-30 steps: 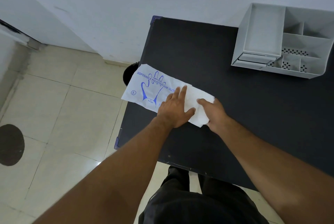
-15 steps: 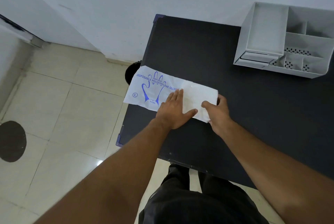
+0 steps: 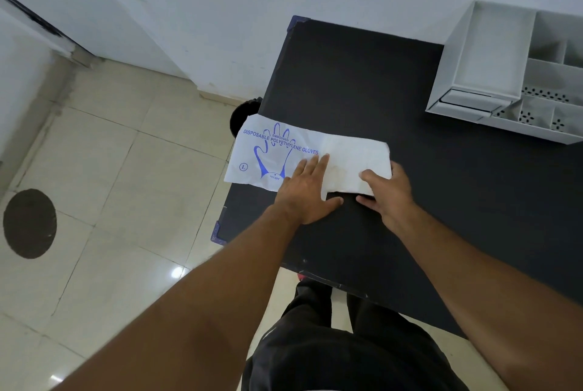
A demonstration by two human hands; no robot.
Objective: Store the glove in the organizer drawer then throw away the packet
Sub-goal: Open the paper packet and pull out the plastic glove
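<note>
A white packet (image 3: 262, 150) printed in blue with "disposable polyethylene gloves" lies at the left edge of the black table (image 3: 347, 75), its left end hanging over the edge. My left hand (image 3: 303, 191) presses flat on its right part. A folded white glove (image 3: 353, 157) sticks out of the packet to the right. My right hand (image 3: 388, 191) pinches the glove's right end between thumb and fingers. The grey organizer (image 3: 485, 53) stands at the table's far right, its small drawer (image 3: 470, 100) at the front left looking shut.
A dark round bin (image 3: 243, 116) stands on the floor under the table's left edge, partly hidden by the packet. The organizer has several open compartments, some perforated. A white wall runs behind the table. A dark round patch (image 3: 30, 223) marks the tiled floor.
My right hand has moved to the right with the glove's end, and more of the glove shows outside the packet. My left hand stays flat on the packet.
</note>
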